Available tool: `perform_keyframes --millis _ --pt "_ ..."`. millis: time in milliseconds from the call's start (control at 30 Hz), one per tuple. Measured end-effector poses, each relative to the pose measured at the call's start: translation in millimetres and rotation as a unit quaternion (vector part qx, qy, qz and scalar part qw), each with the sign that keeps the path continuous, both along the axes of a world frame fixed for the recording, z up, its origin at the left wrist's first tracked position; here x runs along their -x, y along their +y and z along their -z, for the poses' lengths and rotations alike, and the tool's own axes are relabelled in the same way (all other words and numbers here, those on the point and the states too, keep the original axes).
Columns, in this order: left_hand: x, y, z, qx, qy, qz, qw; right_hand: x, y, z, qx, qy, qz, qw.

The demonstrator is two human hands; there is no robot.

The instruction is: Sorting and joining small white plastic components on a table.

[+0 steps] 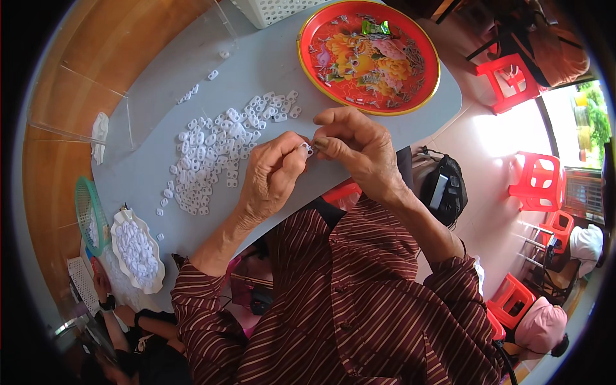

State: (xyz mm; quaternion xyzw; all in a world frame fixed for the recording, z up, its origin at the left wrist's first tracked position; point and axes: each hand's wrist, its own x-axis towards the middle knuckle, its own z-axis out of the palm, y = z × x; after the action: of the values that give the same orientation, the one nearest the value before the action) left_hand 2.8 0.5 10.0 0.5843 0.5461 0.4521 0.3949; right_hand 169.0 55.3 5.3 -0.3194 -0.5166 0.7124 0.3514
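Observation:
My left hand (273, 170) pinches a small white plastic piece with round holes (308, 149) at the near edge of the table. Close against it is my right hand (362, 147), its thumb tip at the piece and its index finger bent above. Whatever the right fingertips grip is too small to make out. Beyond my left hand spreads a heap of similar white pieces (208, 151), loose on the grey table (144, 183). A round red tray (308, 61) with a flower pattern and a gold rim stands beyond my right hand, scattered with small metal parts (333, 42).
A green wrapper (375, 27) lies in the tray. At the left stand a scalloped dish (154, 282) of white pieces and a green basket (80, 192). Another person's hand (101, 285) is at lower left. Red stools (538, 181) and a black bag (446, 192) are at right.

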Motion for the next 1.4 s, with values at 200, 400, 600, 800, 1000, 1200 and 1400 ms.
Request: perform_keyframes --millis 200,400,600,800,1000,1200,1400 --pt "-0.8 -0.6 -0.1 -0.015 0.018 0.003 1.0 0.7 -1.9 -1.8 -0.002 -0.002 0.015 1.0" --pt "0.6 0.5 0.8 -0.025 0.027 0.007 0.999 1.2 -1.4 -1.0 -0.013 -0.019 0.041 0.999" --pt "0.7 0.4 2.8 -0.048 0.039 0.018 0.998 2.7 -3.5 -1.9 -0.007 0.015 0.035 0.999" --pt "0.7 0.6 2.3 -0.044 0.047 0.022 0.998 2.0 -4.1 -1.7 -0.017 0.007 0.037 0.999" --pt "0.4 1.7 2.5 -0.048 0.061 0.031 0.997 0.1 -7.3 1.2 -0.032 0.0 0.04 0.999" --pt "10.0 9.2 -1.3 -0.058 0.097 0.103 0.988 -3.3 -1.8 5.4 -0.097 -0.036 0.022 0.994" --pt "-2.2 6.3 1.8 -0.051 0.06 0.062 0.995 -3.3 -4.7 12.4 -0.134 -0.051 0.031 0.989"
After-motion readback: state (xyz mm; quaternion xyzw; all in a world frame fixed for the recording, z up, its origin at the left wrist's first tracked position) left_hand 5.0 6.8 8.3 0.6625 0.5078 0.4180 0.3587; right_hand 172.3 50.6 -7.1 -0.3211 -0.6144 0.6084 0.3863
